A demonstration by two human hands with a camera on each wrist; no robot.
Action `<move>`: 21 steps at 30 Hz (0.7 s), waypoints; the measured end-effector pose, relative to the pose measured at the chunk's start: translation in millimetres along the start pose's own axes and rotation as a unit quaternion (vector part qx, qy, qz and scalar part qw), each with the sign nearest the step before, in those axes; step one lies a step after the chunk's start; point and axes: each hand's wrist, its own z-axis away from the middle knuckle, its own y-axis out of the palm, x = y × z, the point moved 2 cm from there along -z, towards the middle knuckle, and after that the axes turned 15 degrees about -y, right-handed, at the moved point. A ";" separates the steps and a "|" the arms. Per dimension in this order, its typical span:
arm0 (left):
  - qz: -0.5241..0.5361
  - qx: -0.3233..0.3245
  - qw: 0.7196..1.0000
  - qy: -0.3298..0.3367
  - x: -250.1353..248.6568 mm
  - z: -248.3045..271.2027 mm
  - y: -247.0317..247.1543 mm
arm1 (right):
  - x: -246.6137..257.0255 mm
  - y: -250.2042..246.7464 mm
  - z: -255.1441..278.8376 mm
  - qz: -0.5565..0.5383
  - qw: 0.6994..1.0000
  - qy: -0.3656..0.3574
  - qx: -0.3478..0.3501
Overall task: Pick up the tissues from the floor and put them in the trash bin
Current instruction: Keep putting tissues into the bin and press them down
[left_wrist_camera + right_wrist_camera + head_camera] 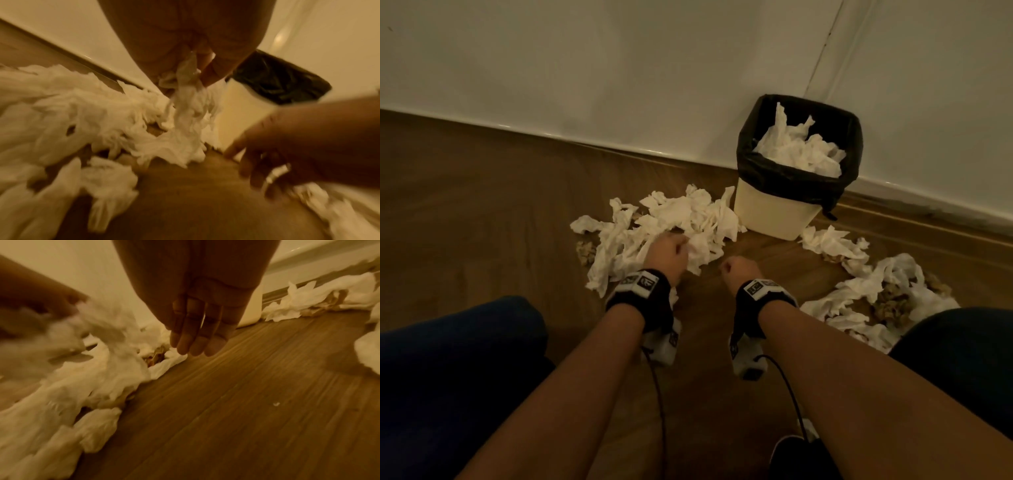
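A: How do the tissues (pixel 674 219) lie?
B: White and crumpled, a ragged heap on the wooden floor (pixel 482 205) just left of the trash bin (pixel 774 212), its long axis running left to right; a second scatter (pixel 859 287) lies to the right.

A: And the hands?
B: The left hand (pixel 666 251) has its fingers (pixel 207 68) pinched on one tissue (pixel 189 97), which hangs down onto the heap. The right hand (pixel 736 269) holds nothing, fingers (pixel 197 340) straight and together above bare floor.

A: The bin?
B: Cream, black liner (pixel 835 192), against the white wall (pixel 619 68), tissues inside (pixel 798 150)
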 end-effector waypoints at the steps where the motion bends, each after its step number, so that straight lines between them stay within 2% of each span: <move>1: 0.015 -0.013 1.000 -0.010 0.3 -2.5 -8.7 | 4.7 5.4 0.2 -0.011 1.000 -0.015 0.018; 5: 0.074 -0.048 0.995 -0.043 7.7 -9.0 -30.5 | 25.1 34.0 -0.7 -0.010 0.994 -0.089 0.057; 9: 0.119 -0.060 0.988 -0.074 18.5 -10.9 -38.1 | 36.4 68.8 3.2 0.003 0.991 -0.130 0.030; 11: 0.083 -0.064 0.992 -0.077 22.7 -9.7 -40.7 | 43.1 79.4 5.7 0.033 0.986 -0.163 0.016; 14: 0.026 -0.068 0.994 -0.079 32.7 -11.2 -41.2 | 54.5 89.7 3.8 0.096 0.968 -0.221 0.071; 17: 0.044 -0.063 0.994 -0.072 41.6 -13.9 -42.2 | 64.4 94.2 -1.0 0.114 0.963 -0.208 0.125; 21: 0.047 -0.025 0.994 -0.098 46.5 -15.6 -36.8 | 71.8 92.4 -2.3 0.100 0.975 -0.176 0.095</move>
